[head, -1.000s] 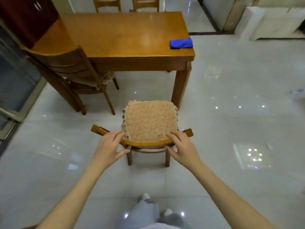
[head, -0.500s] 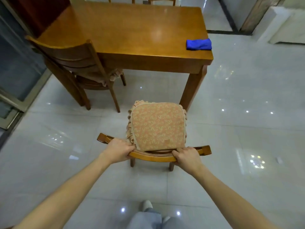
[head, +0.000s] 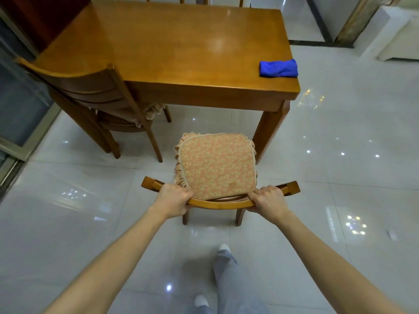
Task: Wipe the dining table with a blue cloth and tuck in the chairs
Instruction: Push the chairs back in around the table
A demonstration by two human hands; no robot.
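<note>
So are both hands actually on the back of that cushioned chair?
Touching. The head view shows the left hand and the right hand each with fingers curled round the curved top rail of the cushioned chair, with no gap visible.

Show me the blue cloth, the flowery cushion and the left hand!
blue cloth [head: 278, 68], head view, middle of the folded cloth.
flowery cushion [head: 217, 165], head view, centre of its patterned top.
left hand [head: 173, 201], head view, back of the hand gripping the chair [head: 222, 203].

Home dining area: wooden dining table [head: 181, 53], cushioned chair [head: 217, 168], 2nd chair [head: 90, 94] alongside, glossy floor tiles [head: 340, 177].
</note>
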